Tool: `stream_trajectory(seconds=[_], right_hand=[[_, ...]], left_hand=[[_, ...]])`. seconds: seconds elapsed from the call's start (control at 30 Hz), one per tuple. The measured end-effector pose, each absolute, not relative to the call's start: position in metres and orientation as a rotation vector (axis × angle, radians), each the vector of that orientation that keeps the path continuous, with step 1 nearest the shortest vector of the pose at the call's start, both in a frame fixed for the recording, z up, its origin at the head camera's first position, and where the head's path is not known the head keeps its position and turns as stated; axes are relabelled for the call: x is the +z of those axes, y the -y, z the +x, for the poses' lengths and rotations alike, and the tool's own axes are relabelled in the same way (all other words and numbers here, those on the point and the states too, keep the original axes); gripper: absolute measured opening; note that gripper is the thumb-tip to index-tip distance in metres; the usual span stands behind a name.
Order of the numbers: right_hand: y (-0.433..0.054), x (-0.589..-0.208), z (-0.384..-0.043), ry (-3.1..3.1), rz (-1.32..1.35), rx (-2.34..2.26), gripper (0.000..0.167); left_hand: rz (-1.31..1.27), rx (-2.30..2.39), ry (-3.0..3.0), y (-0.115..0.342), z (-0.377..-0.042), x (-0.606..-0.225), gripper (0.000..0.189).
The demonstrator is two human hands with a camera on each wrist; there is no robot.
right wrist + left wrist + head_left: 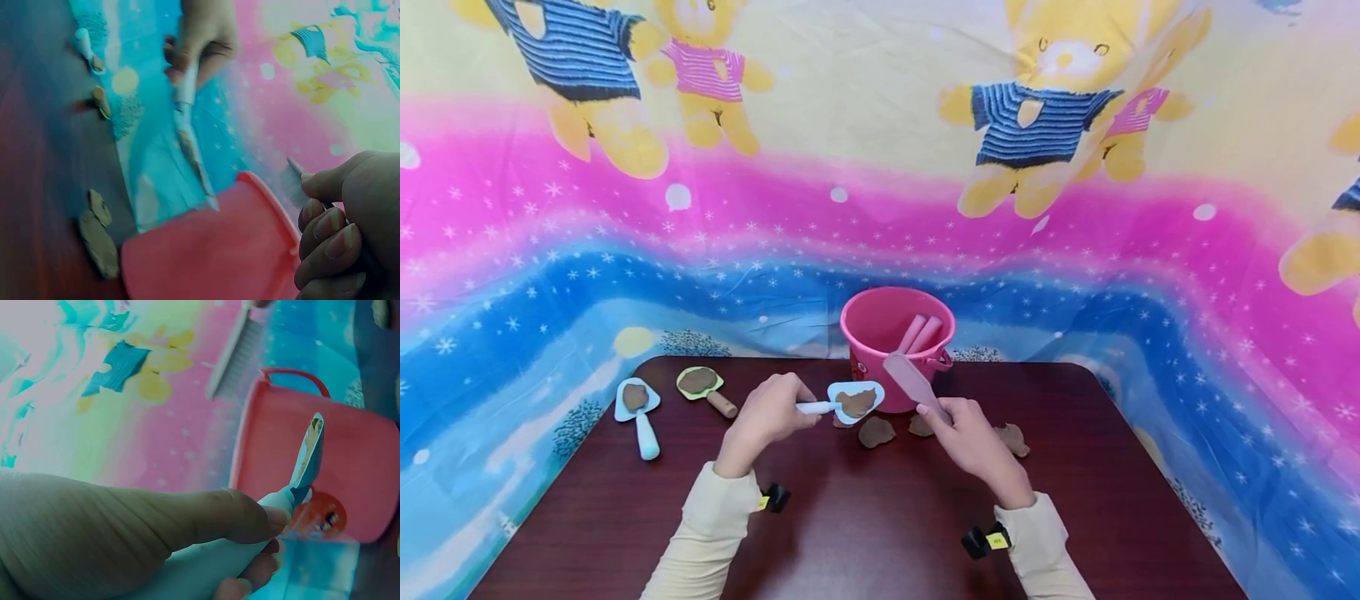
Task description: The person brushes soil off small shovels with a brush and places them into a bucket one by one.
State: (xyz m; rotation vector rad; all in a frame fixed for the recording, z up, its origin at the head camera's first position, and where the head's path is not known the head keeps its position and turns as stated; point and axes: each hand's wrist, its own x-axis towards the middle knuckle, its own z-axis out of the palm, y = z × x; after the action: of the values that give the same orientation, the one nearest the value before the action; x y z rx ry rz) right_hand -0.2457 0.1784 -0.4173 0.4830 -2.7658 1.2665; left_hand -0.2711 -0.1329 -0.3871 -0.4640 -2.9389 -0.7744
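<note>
My left hand (pixel 767 414) grips the handle of a light blue toy shovel (pixel 815 407). A brown lump (pixel 856 403), like clay or damp sand, lies in its scoop. My right hand (pixel 976 447) holds a mauve brush (pixel 910 380), its flat back showing in the head view and a row of pale bristles (pixel 240 353) in the left wrist view. Shovel and brush are both held up in front of a pink bucket (pixel 867 358), the brush tip overlapping its wall in the head view. Two pink handles (pixel 920 335) stick up inside the bucket.
Several brown lumps (pixel 876 432) lie on the dark table (pixel 850 533) before the bucket. At the left are a second blue shovel (pixel 647 437) and a green scoop with a brown handle (pixel 722 405), each bearing brown material. A bear-print cloth (pixel 805 225) hangs behind.
</note>
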Motion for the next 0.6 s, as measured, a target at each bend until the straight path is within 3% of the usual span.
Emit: stream_trajectory(seconds=[0.6], right_hand=[[-0.136, -0.435, -0.237, 2.755, 0.666, 1.275, 0.026]], left_hand=[[-0.466, -0.838, 2.890, 0.109, -0.259, -0.381, 0.006]])
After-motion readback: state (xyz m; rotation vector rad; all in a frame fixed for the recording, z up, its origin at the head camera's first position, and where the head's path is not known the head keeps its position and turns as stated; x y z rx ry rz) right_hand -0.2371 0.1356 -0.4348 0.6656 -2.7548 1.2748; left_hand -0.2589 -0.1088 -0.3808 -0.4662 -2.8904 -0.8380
